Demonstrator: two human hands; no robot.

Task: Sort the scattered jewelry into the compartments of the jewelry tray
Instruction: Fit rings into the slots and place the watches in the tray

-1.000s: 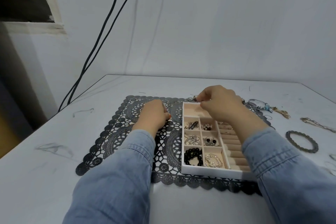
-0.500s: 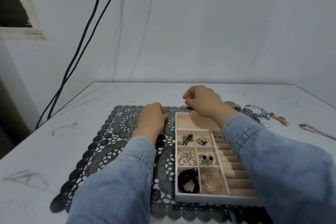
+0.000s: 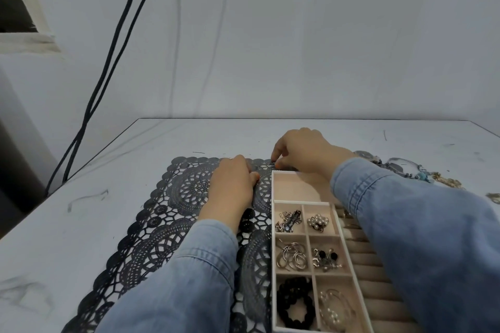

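Observation:
A white jewelry tray [image 3: 273,224] with pink compartments lies on a black lace mat [image 3: 176,213]. Its small compartments hold silver charms [image 3: 288,221], pearl earrings [image 3: 318,222], silver hoops [image 3: 292,256], black-stone earrings [image 3: 326,257], a black bead bracelet [image 3: 295,303] and a pearl bracelet [image 3: 335,311]. The large far compartment [image 3: 297,187] is bare. My right hand [image 3: 305,151] pinches a small metal piece [image 3: 272,167] on the mat just beyond the tray's far left corner. My left hand [image 3: 232,186] rests curled on the mat, left of the tray.
More loose jewelry lies on the white table to the right: a silver-and-blue bracelet [image 3: 405,167], a gold chain [image 3: 446,181] and another piece at the right edge [image 3: 493,196]. Two black cables [image 3: 108,67] hang down the wall at left. My right sleeve covers the tray's ring rolls.
The view has tilted down and closer. My right hand has dropped from above the tray's far edge to the mat behind it. My left hand has stayed in place.

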